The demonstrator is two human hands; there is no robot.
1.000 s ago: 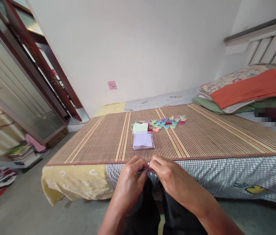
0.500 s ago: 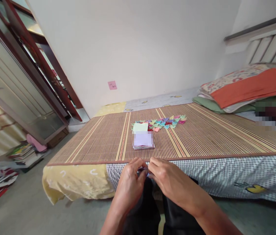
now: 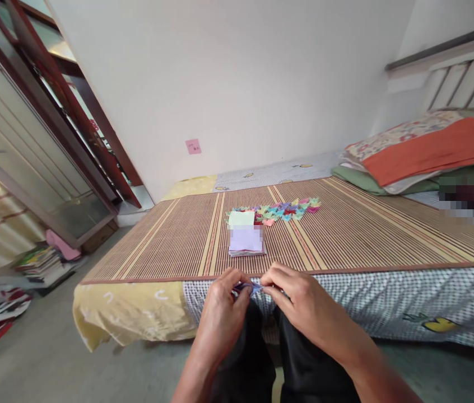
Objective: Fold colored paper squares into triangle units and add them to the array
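A small folded piece of blue-purple paper point(image 3: 254, 288) is held between my hands, just in front of the bed's edge. My left hand point(image 3: 225, 305) pinches its left part between thumb and fingers. The thumb and forefinger of my right hand point(image 3: 298, 291) are closed on its pointed right end. Beyond my hands, a stack of lilac paper sheets point(image 3: 246, 240) lies on the striped mat point(image 3: 186, 240), with a pale green sheet point(image 3: 242, 219) behind it. Many small folded paper pieces in several colours point(image 3: 289, 210) spread out to the back right of the stack.
Pillows with an orange and floral cover point(image 3: 434, 148) are piled at the right of the bed. A pink note point(image 3: 193, 146) is on the wall. Books point(image 3: 41, 266) lie on the left, near a glazed door point(image 3: 31, 129). My dark-clad legs are below my hands.
My right hand has moved slightly right and up, away from my left, so more of the blue-purple paper shows between them. My left hand has barely moved.
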